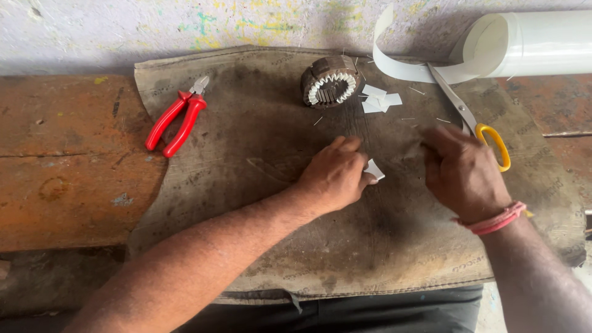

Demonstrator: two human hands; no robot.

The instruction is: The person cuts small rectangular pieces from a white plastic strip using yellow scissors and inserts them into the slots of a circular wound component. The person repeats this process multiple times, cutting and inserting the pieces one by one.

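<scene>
Both forearms reach up from the bottom edge over a worn brown mat [370,246], which serves as the landmark. Near the mat's middle, the left hand [336,174] is curled with its fingers pinched together on a small white paper piece [374,169] that pokes out past the fingertips. Just right of it, apart from the paper, the right hand [462,172] rests palm down on the mat with fingers bent loosely; nothing shows in its grip, though the underside is hidden, so whether it pins anything I cannot tell. A pink band [496,220] circles that wrist. Scissors [472,123] with a yellow handle lie at the mat's upper right, the handle just beside the right hand's knuckles, the blades pointing up toward a white paper roll [530,43] at the mat's top right corner, its loose strip curling over the edge. A round stator [330,81] with white slot liners sits at the mat's top centre, with a few cut white slips [379,98] just right of it. Red pliers [177,118] lie at the mat's upper left edge. The mat rests on a rusty orange bench [68,160].
</scene>
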